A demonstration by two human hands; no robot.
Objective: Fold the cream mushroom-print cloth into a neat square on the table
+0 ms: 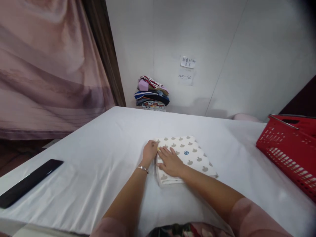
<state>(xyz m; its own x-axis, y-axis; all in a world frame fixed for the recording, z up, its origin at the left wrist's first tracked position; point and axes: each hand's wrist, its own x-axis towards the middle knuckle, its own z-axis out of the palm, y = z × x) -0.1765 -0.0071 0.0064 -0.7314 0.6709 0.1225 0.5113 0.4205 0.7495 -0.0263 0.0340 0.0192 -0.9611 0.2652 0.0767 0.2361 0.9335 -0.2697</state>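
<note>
A folded white cloth (197,154) with grey mushroom-like prints and one blue print lies on the white-covered table, in front of me. My left hand (149,152), with a bracelet at the wrist, is at the cloth's far left corner, its fingertips closed on the edge. Pressed flat on the left part of the cloth, my right hand (171,162) has its fingers spread. A small yellow spot shows between the two hands; what it is I cannot make out. Under my right palm the cloth is hidden.
The table's white cover (111,158) is slightly wrinkled. A red plastic basket (288,151) stands at the right edge, and a long black flat object (29,182) lies at the left. Behind the table is a stack of folded clothes (152,93) by the wall. A pink curtain (49,65) hangs at left.
</note>
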